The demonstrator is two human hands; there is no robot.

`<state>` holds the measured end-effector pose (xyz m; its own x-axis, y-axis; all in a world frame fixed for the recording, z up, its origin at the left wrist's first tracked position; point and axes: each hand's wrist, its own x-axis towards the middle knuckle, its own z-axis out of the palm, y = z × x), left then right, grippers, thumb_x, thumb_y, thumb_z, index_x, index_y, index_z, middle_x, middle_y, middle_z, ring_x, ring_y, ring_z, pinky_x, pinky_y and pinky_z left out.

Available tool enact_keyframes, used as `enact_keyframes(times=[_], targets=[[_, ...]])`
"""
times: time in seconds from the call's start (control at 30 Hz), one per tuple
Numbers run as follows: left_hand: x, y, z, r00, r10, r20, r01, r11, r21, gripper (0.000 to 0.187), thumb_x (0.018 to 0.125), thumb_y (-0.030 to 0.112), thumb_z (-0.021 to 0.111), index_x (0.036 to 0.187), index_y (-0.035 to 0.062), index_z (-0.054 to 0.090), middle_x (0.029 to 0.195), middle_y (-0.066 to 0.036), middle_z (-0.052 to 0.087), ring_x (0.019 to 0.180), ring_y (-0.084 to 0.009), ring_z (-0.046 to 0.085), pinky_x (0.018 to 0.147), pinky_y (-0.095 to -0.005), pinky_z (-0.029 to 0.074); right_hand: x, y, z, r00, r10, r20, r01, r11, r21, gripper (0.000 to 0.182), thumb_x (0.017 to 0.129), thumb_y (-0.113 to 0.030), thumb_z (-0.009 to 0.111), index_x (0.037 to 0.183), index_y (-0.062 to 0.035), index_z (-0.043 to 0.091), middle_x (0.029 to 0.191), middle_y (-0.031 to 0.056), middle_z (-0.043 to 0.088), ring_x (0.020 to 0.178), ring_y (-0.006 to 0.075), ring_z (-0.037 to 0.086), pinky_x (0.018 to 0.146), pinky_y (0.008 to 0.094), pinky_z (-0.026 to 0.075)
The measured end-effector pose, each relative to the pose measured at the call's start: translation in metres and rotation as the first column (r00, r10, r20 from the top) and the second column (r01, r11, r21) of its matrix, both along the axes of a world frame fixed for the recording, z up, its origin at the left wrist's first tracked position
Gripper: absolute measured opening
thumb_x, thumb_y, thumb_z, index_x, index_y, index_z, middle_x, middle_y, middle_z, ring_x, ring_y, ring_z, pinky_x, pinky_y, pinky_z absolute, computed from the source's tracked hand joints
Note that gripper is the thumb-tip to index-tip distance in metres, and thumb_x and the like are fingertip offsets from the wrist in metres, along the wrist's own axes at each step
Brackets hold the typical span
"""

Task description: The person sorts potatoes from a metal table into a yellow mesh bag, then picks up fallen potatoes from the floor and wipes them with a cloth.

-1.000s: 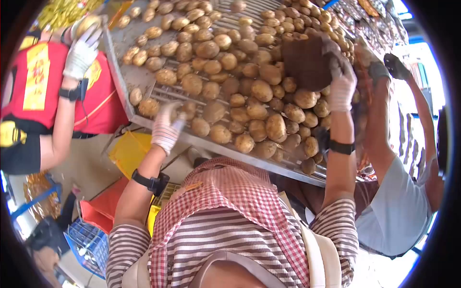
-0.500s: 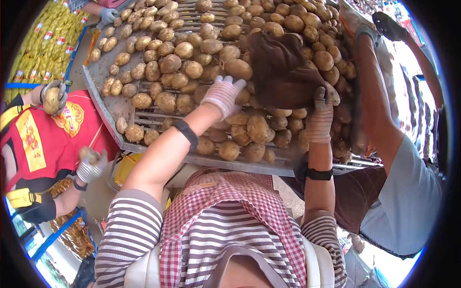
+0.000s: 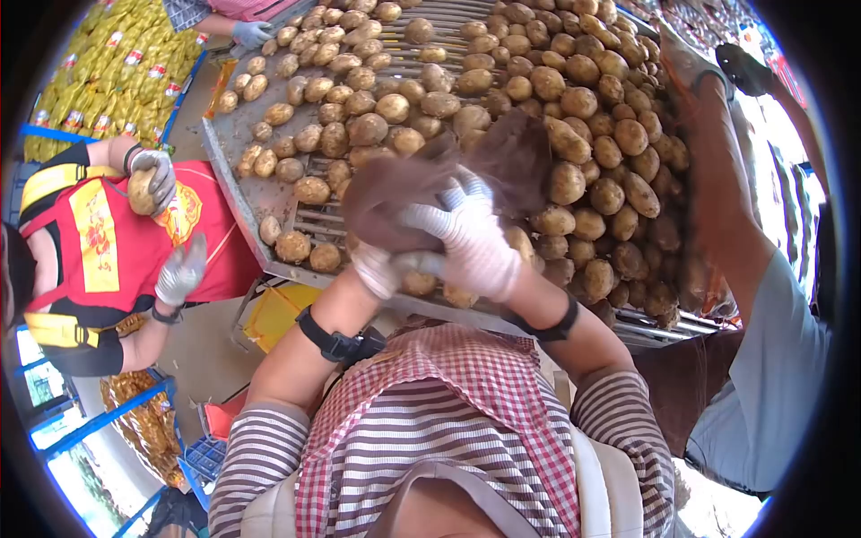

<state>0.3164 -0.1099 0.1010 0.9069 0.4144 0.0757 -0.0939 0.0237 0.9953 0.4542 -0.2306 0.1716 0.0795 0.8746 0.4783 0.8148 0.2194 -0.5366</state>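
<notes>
A dark brown cloth point(image 3: 511, 161) is bunched up over the potatoes, blurred by motion, just in front of my body. My left hand point(image 3: 381, 272), in a white glove, grips the cloth from below on its left side; folds cover most of its fingers. My gloved right hand point(image 3: 475, 238) lies over the middle of the cloth, its fingers bent into the fabric. Whether a potato is wrapped inside, I cannot tell. Loose potatoes point(image 3: 567, 184) surround both hands on the slatted metal sorting table point(image 3: 242, 202).
At the left, a co-worker in a red apron point(image 3: 134, 233) holds a potato point(image 3: 142, 191). Another gloved hand point(image 3: 251, 34) rests at the table's far edge. A person's bare arm point(image 3: 731, 179) reaches in from the right. Filled yellow net sacks point(image 3: 117, 81) are stacked behind.
My left hand has come back from the potatoes to the cloth. My right hand has carried the cloth left and nearer, and both hands now meet at it. The view has shifted.
</notes>
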Motion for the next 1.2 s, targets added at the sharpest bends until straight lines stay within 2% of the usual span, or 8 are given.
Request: enact_keyframes(times=[0.13,0.3,0.57,0.63,0.7,0.77,1.03,1.2], targets=[[-0.033,-0.024,0.014,0.949,0.311,-0.049,-0.292,0.812,-0.506,0.042,0.104,0.027,0.054,0.14,0.006,0.052,0.133,-0.009,0.06,0.12,-0.0215,0.061,0.099,-0.0337,0.055,-0.028,0.032,-0.02,0.914,-0.036,-0.404,0.037,0.999,-0.006,0.046,0.084,-0.034,0.079,0.122,-0.0128,0.065,0.117,0.0173,0.065,0.108,0.0375,0.061,0.095,0.0455,0.049],[-0.07,-0.013,0.034,0.945,0.323,-0.047,-0.183,0.406,-0.896,0.064,0.101,0.058,0.051,0.137,0.0054,0.056,0.126,-0.011,0.067,0.107,-0.0243,0.069,0.093,-0.0389,0.059,-0.002,0.058,-0.026,-0.171,-0.091,-0.981,-0.042,0.996,-0.085,0.048,0.102,-0.031,0.062,0.143,-0.0084,0.051,0.133,0.008,0.061,0.117,0.0203,0.06,0.097,0.0354,0.051],[-0.081,-0.022,0.023,0.885,0.465,-0.006,-0.465,0.885,0.002,0.043,0.106,0.037,0.053,0.139,0.0093,0.05,0.134,-0.007,0.058,0.121,-0.0219,0.059,0.103,-0.0383,0.052,-0.085,0.028,-0.038,0.964,0.13,-0.232,-0.075,0.97,0.231,0.055,0.09,-0.033,0.074,0.134,-0.0068,0.055,0.136,0.0162,0.058,0.123,0.0283,0.056,0.105,0.0436,0.044],[-0.09,-0.022,0.015,0.865,0.427,-0.263,-0.419,0.328,-0.846,0.044,0.103,0.041,0.057,0.135,0.0117,0.054,0.126,-0.009,0.063,0.111,-0.0221,0.064,0.09,-0.0394,0.057,-0.082,0.035,-0.037,0.935,0.078,-0.347,-0.019,0.985,0.172,0.047,0.09,-0.028,0.072,0.128,-0.0059,0.056,0.129,0.0174,0.06,0.117,0.0263,0.058,0.102,0.0417,0.045],[-0.102,-0.031,-0.02,0.904,0.416,-0.101,-0.421,0.823,-0.382,0.05,0.098,0.05,0.06,0.128,0.0109,0.059,0.115,-0.012,0.068,0.099,-0.026,0.068,0.076,-0.0402,0.06,-0.078,0.043,-0.02,0.492,-0.104,-0.864,-0.02,0.991,-0.13,0.035,0.094,-0.019,0.065,0.124,-0.0033,0.057,0.118,0.0149,0.064,0.108,0.0185,0.06,0.095,0.0345,0.049],[-0.099,-0.03,0.04,0.972,0.232,0.021,-0.003,0.105,-0.994,0.06,0.095,0.061,0.059,0.122,0.0075,0.064,0.102,-0.014,0.071,0.083,-0.0334,0.07,0.067,-0.0417,0.061,-0.047,0.055,-0.03,0.165,-0.105,-0.981,0.04,0.994,-0.099,0.039,0.098,-0.019,0.061,0.133,-0.0015,0.055,0.122,0.0109,0.064,0.111,0.0151,0.059,0.096,0.031,0.049],[-0.086,-0.04,0.013,0.922,0.387,0.014,-0.277,0.684,-0.675,0.064,0.096,0.059,0.058,0.129,0.0047,0.059,0.123,-0.017,0.065,0.119,-0.0316,0.061,0.102,-0.0425,0.054,-0.089,0.013,-0.024,0.976,0.08,-0.205,-0.059,0.993,0.106,0.06,0.093,-0.04,0.073,0.136,-0.0029,0.053,0.129,0.0129,0.059,0.123,0.0276,0.054,0.104,0.0423,0.044],[-0.109,-0.033,0.008,0.924,0.064,0.376,0.362,0.163,-0.918,0.058,0.102,0.048,0.051,0.14,0.0042,0.048,0.132,-0.021,0.06,0.114,-0.0327,0.065,0.094,-0.0444,0.059,-0.055,0.03,-0.028,0.214,-0.09,-0.973,0.046,0.996,-0.082,0.024,0.098,-0.013,0.057,0.12,-0.0023,0.057,0.106,0.006,0.065,0.094,0.0127,0.06,0.088,0.03,0.051]])
